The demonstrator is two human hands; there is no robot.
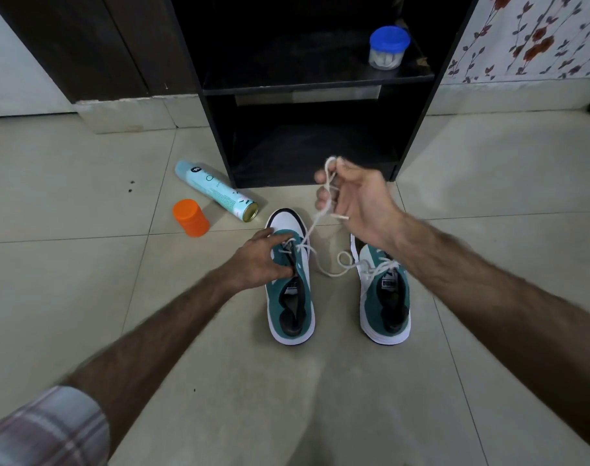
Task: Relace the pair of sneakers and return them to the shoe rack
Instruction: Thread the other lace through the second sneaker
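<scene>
Two teal-white sneakers on the floor [85, 297], centre of frame, toes toward the black shoe rack [317, 85] at top centre. Left hand [258, 260] grips the left sneaker [292, 290] at its tongue, fingers curled on the upper. Right hand [357, 200] raised above it, fingers pinching the white lace [315, 220], which runs down to the left sneaker's eyelets. Right sneaker [386, 297] just beside, laced. Spray can [216, 190] and orange cap [190, 217] lie left of centre. Blue-lidded jar [388, 47] on the rack shelf, upper right.
</scene>
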